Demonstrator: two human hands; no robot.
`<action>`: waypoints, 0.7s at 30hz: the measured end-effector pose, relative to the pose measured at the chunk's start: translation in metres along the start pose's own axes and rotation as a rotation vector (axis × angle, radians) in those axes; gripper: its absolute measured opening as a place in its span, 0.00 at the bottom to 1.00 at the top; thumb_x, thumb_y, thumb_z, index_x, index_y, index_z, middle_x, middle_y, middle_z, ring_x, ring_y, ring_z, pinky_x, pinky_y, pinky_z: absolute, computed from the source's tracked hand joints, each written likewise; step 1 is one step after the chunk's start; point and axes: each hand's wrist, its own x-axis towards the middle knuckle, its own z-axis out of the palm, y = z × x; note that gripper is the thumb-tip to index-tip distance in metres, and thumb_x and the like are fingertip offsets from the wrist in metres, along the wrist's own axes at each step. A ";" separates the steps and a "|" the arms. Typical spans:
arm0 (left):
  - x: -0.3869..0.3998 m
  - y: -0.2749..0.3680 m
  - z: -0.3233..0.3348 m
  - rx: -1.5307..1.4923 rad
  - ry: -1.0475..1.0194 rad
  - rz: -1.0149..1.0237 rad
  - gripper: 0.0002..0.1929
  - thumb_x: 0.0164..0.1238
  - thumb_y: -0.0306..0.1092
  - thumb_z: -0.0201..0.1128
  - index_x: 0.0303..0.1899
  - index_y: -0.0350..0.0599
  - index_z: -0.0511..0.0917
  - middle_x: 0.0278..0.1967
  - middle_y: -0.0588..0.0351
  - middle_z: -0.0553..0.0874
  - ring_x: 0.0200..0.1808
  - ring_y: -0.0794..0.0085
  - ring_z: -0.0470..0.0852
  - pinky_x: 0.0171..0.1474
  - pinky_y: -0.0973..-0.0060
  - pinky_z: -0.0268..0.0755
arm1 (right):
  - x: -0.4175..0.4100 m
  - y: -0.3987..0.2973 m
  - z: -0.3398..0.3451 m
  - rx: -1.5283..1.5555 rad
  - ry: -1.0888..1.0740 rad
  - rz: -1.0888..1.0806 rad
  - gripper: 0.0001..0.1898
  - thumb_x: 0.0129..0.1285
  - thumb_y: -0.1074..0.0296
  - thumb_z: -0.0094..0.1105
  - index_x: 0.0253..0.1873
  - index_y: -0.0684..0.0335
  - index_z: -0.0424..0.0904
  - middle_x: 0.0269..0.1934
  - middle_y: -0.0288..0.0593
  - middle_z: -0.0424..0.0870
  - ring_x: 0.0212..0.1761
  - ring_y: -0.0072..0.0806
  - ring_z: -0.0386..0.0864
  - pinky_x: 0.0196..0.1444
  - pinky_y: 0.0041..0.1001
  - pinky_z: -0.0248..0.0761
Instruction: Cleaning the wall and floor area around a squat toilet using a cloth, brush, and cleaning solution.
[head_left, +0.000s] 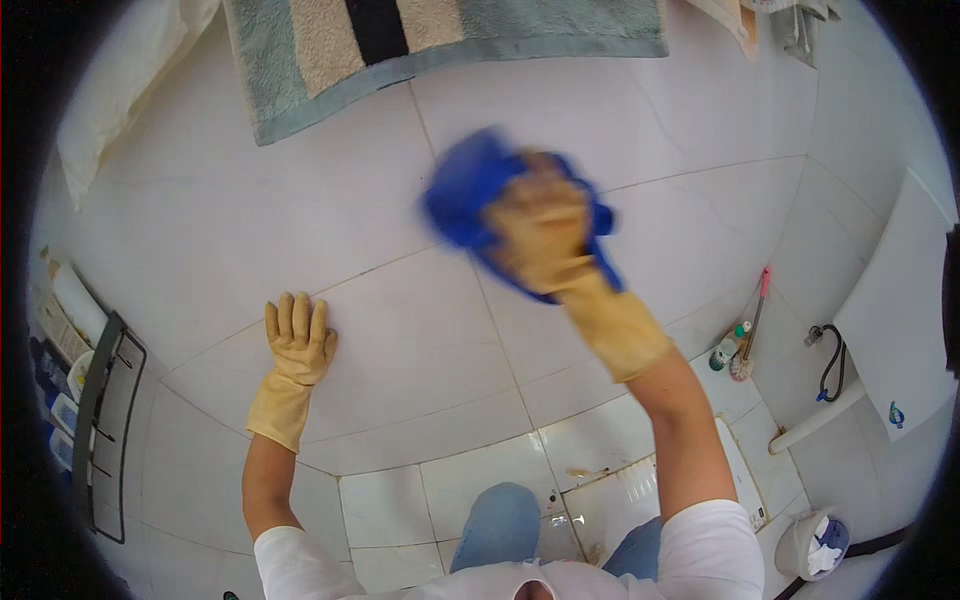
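Note:
A blue cloth (466, 196) is pressed under my right hand (541, 225), which wears a yellow rubber glove and is blurred by motion. The cloth lies against the white tiled wall (360, 195), across a grout line, and bunches out around my fingers. Lower on the left, my left hand (298, 341) is in a matching glove. Its palm rests flat on the tiles with nothing in it, and the fingers point up, slightly apart.
A striped towel (465, 34) hangs above. At left, a black wire shelf (105, 405) holds toiletries. On the right are a white basin (892, 322), its drainpipe (817, 420), a toilet brush (742, 366), bottles (724, 352) and a waste bin (796, 544). A squat-toilet pan (619, 510) lies below.

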 end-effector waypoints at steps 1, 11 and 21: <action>0.003 -0.002 0.000 0.002 0.018 0.021 0.28 0.68 0.36 0.59 0.68 0.38 0.72 0.69 0.36 0.71 0.68 0.34 0.70 0.70 0.32 0.58 | -0.008 0.028 -0.024 -0.079 0.052 0.091 0.21 0.35 0.60 0.77 0.40 0.53 0.86 0.46 0.48 0.83 0.63 0.55 0.77 0.52 0.51 0.75; 0.013 0.008 0.009 -0.046 0.052 0.009 0.27 0.69 0.36 0.59 0.68 0.38 0.72 0.68 0.36 0.71 0.67 0.36 0.71 0.68 0.34 0.59 | -0.004 0.056 -0.013 -0.295 0.331 0.609 0.35 0.56 0.57 0.71 0.70 0.55 0.77 0.68 0.63 0.75 0.73 0.61 0.68 0.74 0.51 0.63; 0.015 0.009 0.007 -0.066 0.057 0.015 0.24 0.71 0.35 0.57 0.67 0.38 0.74 0.68 0.35 0.73 0.66 0.35 0.72 0.69 0.36 0.60 | 0.150 -0.084 0.017 -0.112 0.149 -0.078 0.30 0.61 0.51 0.65 0.69 0.51 0.77 0.72 0.51 0.73 0.76 0.60 0.63 0.69 0.65 0.58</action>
